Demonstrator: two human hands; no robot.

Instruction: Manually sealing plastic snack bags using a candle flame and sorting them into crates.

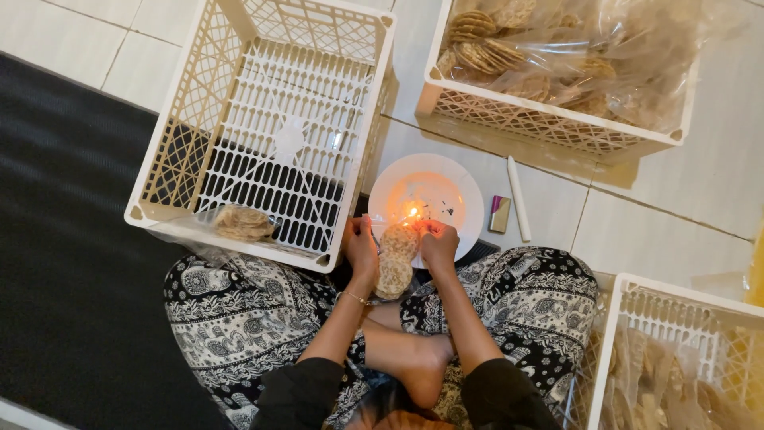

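Observation:
I sit cross-legged on the floor. My left hand [360,248] and my right hand [438,241] together hold a clear plastic bag of round brown crackers [395,261] by its top corners. The bag's upper edge is at a small flame [411,212] burning on a white plate [465,195] just beyond my hands. Both hands pinch the plastic, fingers closed on it.
An empty cream plastic crate [270,119] stands at the left, with a sealed cracker bag [241,222] on its near rim. A crate of bagged crackers [557,72] is beyond the plate; another crate [684,358] sits at my right. A lighter [500,213] and white candle [519,199] lie beside the plate.

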